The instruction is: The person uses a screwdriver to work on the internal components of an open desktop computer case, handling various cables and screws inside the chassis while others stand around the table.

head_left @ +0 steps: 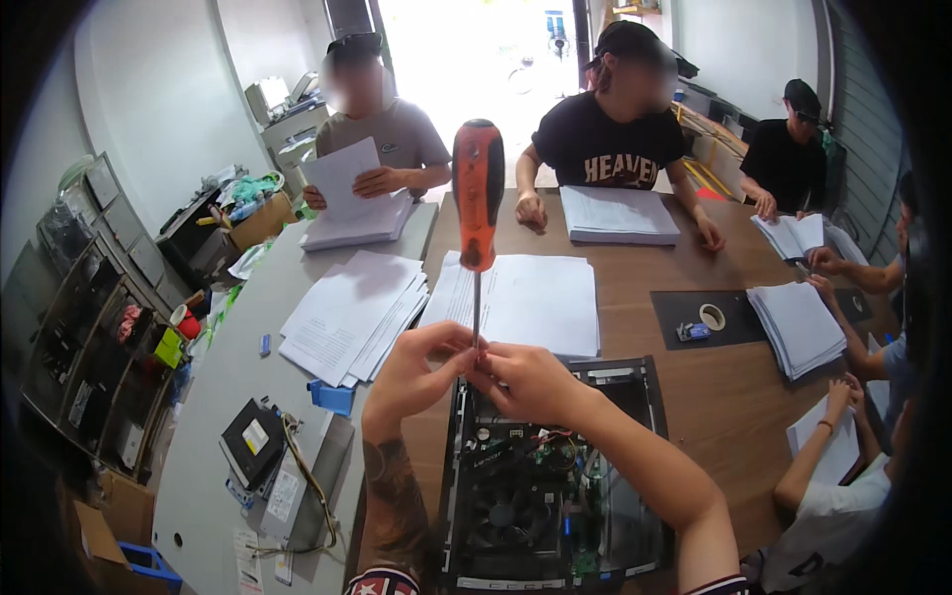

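Upright in front of me stands a screwdriver point(476, 198) with an orange and black handle on top and a thin metal shaft below. My left hand point(416, 372) is closed, its fingertips on the low end of the shaft. Against it, my right hand point(531, 379) pinches at the same end; the tip is hidden between the fingers, and anything small there cannot be made out. Below both hands lies an opened black computer case point(654, 436), with a fan point(508, 514), cables and a green circuit board inside.
To the left lie a metal power supply point(297, 486), a black drive point(253, 441) and a blue plastic part point(330, 397). Paper stacks point(352, 312) spread beyond the case. A tape roll point(712, 316) rests on a dark mat. Several people sit around the table handling papers.
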Motion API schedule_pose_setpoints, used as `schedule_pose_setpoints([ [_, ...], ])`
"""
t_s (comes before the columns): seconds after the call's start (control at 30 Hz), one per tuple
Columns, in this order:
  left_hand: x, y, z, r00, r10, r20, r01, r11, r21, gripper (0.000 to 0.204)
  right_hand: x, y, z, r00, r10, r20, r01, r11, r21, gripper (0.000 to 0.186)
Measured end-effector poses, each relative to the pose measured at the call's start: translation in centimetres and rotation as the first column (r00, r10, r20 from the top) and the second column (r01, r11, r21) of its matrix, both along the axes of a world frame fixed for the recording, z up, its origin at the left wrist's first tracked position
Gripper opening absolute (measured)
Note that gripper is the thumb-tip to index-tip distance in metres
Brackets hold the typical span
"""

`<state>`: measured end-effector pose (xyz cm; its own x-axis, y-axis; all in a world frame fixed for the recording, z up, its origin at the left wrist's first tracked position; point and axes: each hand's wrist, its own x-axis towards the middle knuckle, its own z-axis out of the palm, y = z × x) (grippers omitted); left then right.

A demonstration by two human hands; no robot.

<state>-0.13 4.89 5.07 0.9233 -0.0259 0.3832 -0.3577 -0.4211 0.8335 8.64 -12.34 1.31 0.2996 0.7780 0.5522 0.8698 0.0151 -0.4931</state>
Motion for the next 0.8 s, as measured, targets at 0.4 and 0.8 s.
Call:
schedule_pose_setpoints([
  [0.4,-0.6,0.0,0.9,0.989,-0.116,-0.096,0.095,0.975,-0.203,0.022,0.1,0.9,-0.8,0.994,0.001,0.111,-0.004,1.000,0.024,0.022],
  [0.8,-1.8,-0.7,1.8,0.998,-0.053,-0.030,0.051,0.997,-0.058,0.015,-1.0,0.2,0.0,0.995,0.023,0.095,-0.021,1.000,-0.017,0.019],
])
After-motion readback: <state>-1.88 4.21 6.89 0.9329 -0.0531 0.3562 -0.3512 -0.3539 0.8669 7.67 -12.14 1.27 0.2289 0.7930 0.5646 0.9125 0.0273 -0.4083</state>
